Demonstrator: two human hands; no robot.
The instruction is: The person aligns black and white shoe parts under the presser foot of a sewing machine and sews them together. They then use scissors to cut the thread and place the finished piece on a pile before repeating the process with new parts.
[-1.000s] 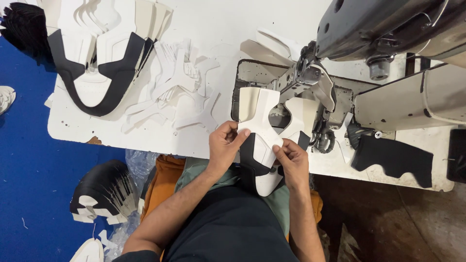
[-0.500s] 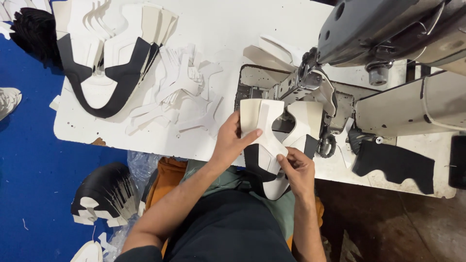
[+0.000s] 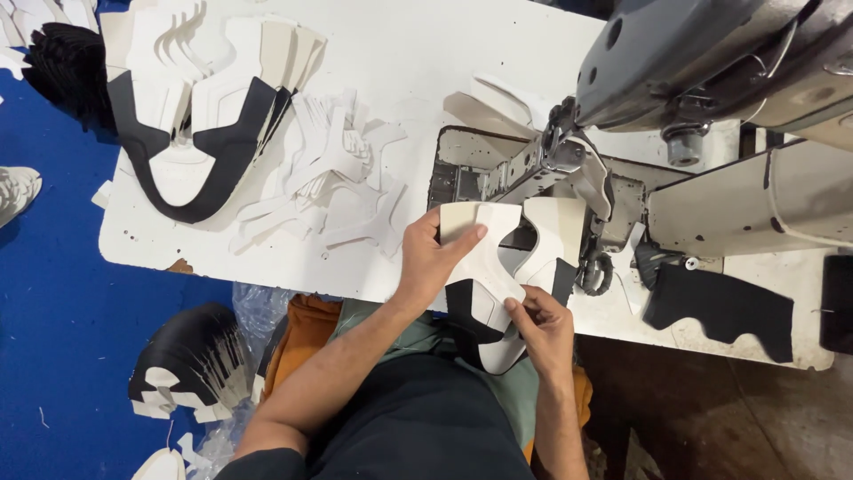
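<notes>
- Here the left hand [image 3: 433, 260] pinches the top edge of a white-and-black shoe upper piece [image 3: 487, 267], thumb over it, seemingly to keep it flat for lining up.
- The right hand [image 3: 544, 327] grips the piece's lower edge between its fingertips, just under the sewing machine [image 3: 711, 62].
- The piece looks thin, stiff and smooth, with curved cut-outs.
- Left of the fingers, well apart, lie loose white cut pieces [image 3: 329, 173] on the white table [image 3: 400, 53].

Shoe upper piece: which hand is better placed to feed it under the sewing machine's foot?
Probably the left. The left hand grips the white-and-black shoe upper piece at its top edge, nearest the sewing machine. The right hand pinches the lower end, by the table edge.
</notes>
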